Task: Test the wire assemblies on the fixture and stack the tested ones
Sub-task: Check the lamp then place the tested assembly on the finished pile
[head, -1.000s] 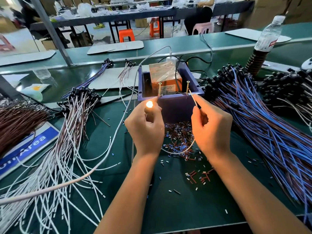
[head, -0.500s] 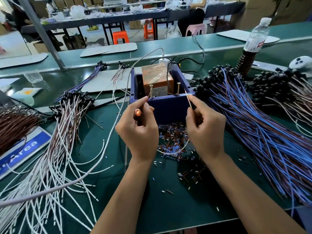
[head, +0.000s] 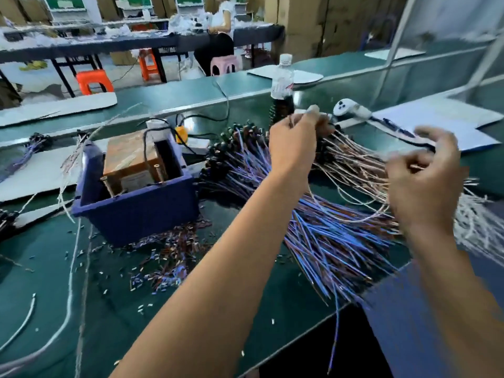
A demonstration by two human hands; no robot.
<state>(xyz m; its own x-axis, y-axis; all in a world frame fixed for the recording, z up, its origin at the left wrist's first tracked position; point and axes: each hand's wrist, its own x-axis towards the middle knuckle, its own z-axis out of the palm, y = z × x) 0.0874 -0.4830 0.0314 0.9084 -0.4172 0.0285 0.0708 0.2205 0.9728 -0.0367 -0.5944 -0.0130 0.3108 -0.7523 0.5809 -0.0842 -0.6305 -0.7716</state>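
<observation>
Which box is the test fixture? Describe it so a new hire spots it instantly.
Start at the green workbench. Left of both hands sits a dark blue plastic bin, open on top, with cut wire bits scattered at its front. It holds a brown taped block with black leads running in; the blue-and-brown wire pile to its right lies loose on the bench.

both hands point(head: 296, 144) above wire piles point(head: 335, 238)
</observation>
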